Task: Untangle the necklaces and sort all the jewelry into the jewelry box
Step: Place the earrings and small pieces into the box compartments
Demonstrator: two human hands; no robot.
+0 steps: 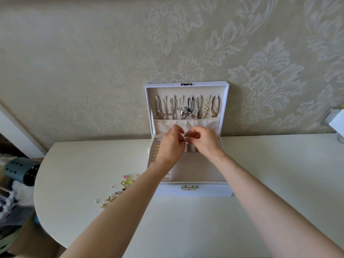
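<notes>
Hands, left (pixel 171 146) beside right (pixel 204 142), over white jewelry box (pixel 204 190)

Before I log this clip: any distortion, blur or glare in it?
Head view: wide-angle distortion bows the table edge; soft, even light, no glare; clutter at the left margin is blurred; necklaces in the lid read sharp; the small piece pinched between left hand and right hand is too tiny to identify.
</notes>
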